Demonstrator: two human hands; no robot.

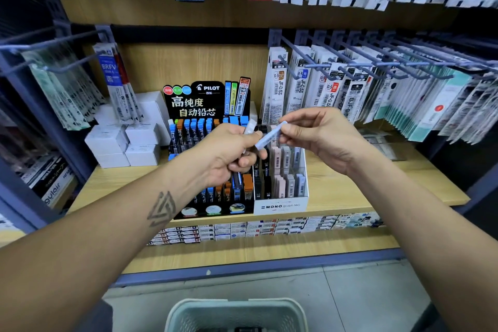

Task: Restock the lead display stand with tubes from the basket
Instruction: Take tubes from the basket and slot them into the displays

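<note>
Shelf [350,191] of pale wood under hanging refill packs [336,89]

The scene is viewed from one head-worn wide-angle camera, aimed forward and down. The shelf [350,191] is seen close, its front edge crossing mid-frame; the floor and basket [237,312] are caught at the bottom.
</note>
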